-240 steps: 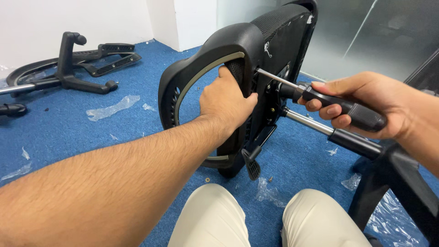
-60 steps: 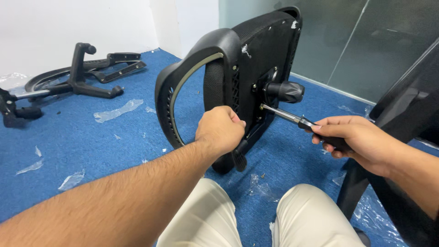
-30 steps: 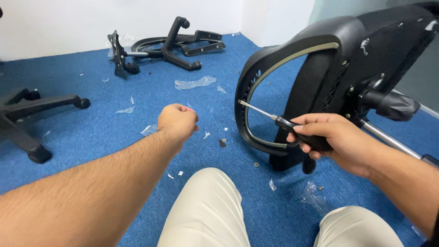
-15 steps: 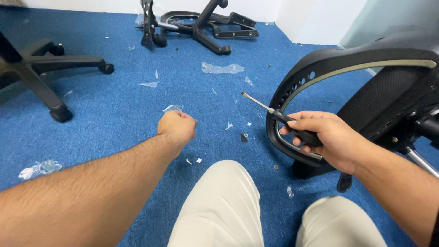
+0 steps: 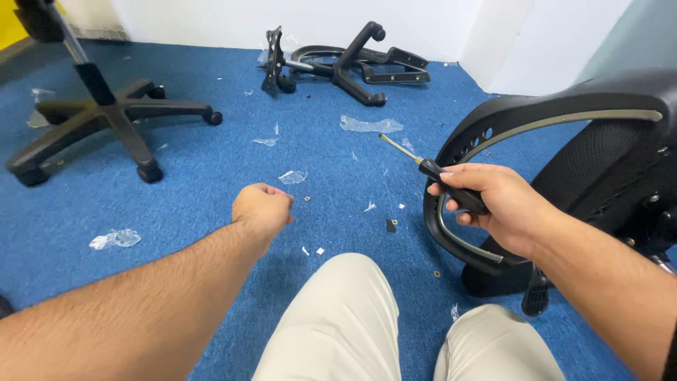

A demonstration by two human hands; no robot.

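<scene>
While right hand (image 5: 509, 209) grips screwdriver (image 5: 436, 173), left hand (image 5: 261, 208) fisted.

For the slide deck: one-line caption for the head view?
Right hand grips a screwdriver beside a chair back; closed left hand reaches over blue carpet.

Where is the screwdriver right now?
In the head view, the screwdriver is right of centre, gripped in the right hand, its tip pointing up-left, just beside the black chair back.
</scene>
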